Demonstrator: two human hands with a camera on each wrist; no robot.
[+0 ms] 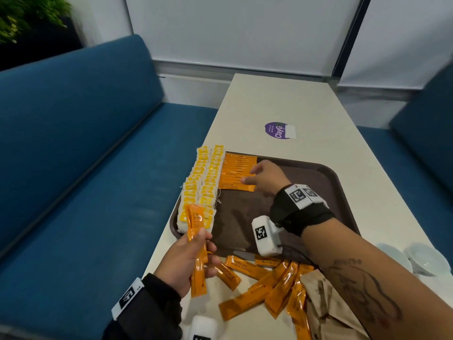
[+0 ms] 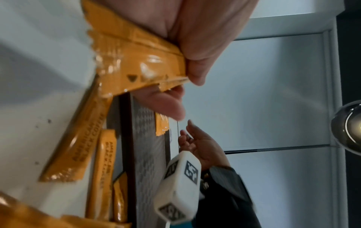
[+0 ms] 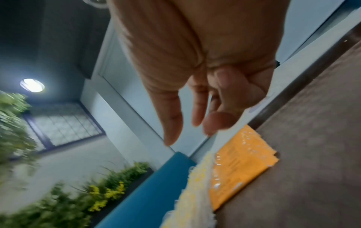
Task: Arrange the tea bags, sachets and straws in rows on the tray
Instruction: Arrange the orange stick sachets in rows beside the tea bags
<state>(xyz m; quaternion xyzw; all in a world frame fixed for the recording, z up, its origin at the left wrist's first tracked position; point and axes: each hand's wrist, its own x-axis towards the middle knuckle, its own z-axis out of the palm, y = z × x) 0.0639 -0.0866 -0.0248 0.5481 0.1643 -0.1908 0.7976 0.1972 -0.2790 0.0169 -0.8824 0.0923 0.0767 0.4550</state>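
Note:
A brown tray (image 1: 318,182) lies on the pale table (image 1: 294,104). Two rows of yellow tea bags (image 1: 203,177) run along its left side. Beside them lies a row of orange coffee sachets (image 1: 236,171). My right hand (image 1: 263,177) hovers over that row's right edge with loose, relaxed fingers (image 3: 173,123), holding nothing. My left hand (image 1: 190,260) grips a small bunch of orange sachets (image 1: 197,244) upright at the tray's near left corner; in the left wrist view the held sachets (image 2: 136,61) sit pinched under the thumb. More loose sachets (image 1: 267,283) lie scattered on the table in front of the tray.
A brown paper bag (image 1: 326,305) lies at the near right among the loose sachets. Two white bowls (image 1: 414,258) stand at the table's right edge. A purple sticker (image 1: 278,130) marks the table beyond the tray. Blue benches (image 1: 73,155) flank the table.

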